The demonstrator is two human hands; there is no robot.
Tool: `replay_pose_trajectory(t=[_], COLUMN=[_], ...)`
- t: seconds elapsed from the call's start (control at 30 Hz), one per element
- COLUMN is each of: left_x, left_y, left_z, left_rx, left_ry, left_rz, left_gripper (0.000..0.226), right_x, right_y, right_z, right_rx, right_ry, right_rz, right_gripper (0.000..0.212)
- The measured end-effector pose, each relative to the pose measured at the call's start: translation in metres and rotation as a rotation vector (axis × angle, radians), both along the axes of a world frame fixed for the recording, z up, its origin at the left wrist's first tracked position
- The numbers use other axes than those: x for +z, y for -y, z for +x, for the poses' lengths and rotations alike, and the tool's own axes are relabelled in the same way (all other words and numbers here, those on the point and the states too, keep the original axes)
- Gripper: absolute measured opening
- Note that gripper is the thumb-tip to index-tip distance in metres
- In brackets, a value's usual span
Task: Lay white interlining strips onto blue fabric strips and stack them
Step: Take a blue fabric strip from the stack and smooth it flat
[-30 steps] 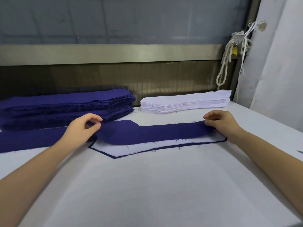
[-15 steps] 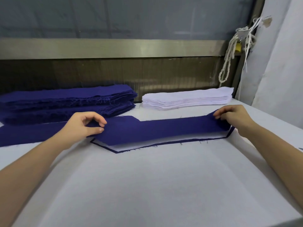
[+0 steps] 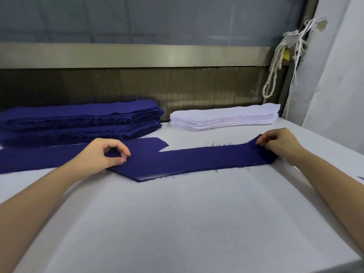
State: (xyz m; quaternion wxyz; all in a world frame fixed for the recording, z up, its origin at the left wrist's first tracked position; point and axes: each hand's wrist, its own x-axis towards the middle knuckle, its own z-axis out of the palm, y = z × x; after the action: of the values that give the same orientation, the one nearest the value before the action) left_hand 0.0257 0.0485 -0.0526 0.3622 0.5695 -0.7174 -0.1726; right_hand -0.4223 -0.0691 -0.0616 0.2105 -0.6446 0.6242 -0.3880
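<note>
Blue strip (image 3: 197, 158) pinched both ends: left hand (image 3: 102, 154) thumb-forefinger, right hand (image 3: 279, 143) curled fingers. White sliver (image 3: 155, 175) peeking underneath, probably finished pair. Blue pile (image 3: 78, 119), white interlining pile (image 3: 224, 117) tall, loads left.

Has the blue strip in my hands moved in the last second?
Yes. The blue strip slid toward you, now covering nearly all the white interlining beneath it.

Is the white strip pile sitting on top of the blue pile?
No, the white pile lies on the table, right of the blue pile.
</note>
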Motion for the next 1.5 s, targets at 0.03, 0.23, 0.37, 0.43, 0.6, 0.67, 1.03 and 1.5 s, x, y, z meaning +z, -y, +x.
replay_pose_trajectory(t=[0.03,0.23,0.37,0.43,0.6,0.67,1.03,1.5], left_x=[-0.0001,-0.0012,-0.0013,-0.0014,-0.0039,-0.0049,-0.0047,-0.0051], left_y=[0.0001,0.0006,0.0009,0.0007,0.0019,0.0027,0.0062,0.0082], left_z=[0.0003,0.0006,0.0012,0.0019,0.0025,0.0032,0.0032,-0.0017], left_rx=[0.003,0.016,0.004,-0.006,-0.023,-0.024,-0.021,0.09], left_ry=[0.001,0.004,0.009,0.007,0.053,0.06,0.227,0.311], left_rz=[-0.003,0.0,0.024,0.036,0.076,0.089,0.107,0.211], left_gripper=[0.025,0.024,0.026,0.027,0.026,0.026,0.033,0.052], right_x=[0.0004,0.0002,-0.0018,-0.0017,-0.0037,-0.0043,-0.005,-0.0024], right_y=[-0.0004,-0.0001,-0.0001,0.0001,0.0006,0.0012,0.0014,-0.0008], right_z=[0.0005,0.0017,0.0009,0.0008,0.001,0.0006,0.002,0.0086], right_rx=[-0.012,-0.057,-0.062,-0.067,-0.047,-0.048,-0.067,-0.203], right_ry=[0.0,-0.016,-0.027,-0.027,-0.057,-0.073,-0.209,-0.621], right_rz=[-0.015,-0.033,-0.026,-0.019,0.004,0.015,-0.003,0.215], right_gripper=[0.041,0.04,0.04,0.04,0.041,0.043,0.043,0.049])
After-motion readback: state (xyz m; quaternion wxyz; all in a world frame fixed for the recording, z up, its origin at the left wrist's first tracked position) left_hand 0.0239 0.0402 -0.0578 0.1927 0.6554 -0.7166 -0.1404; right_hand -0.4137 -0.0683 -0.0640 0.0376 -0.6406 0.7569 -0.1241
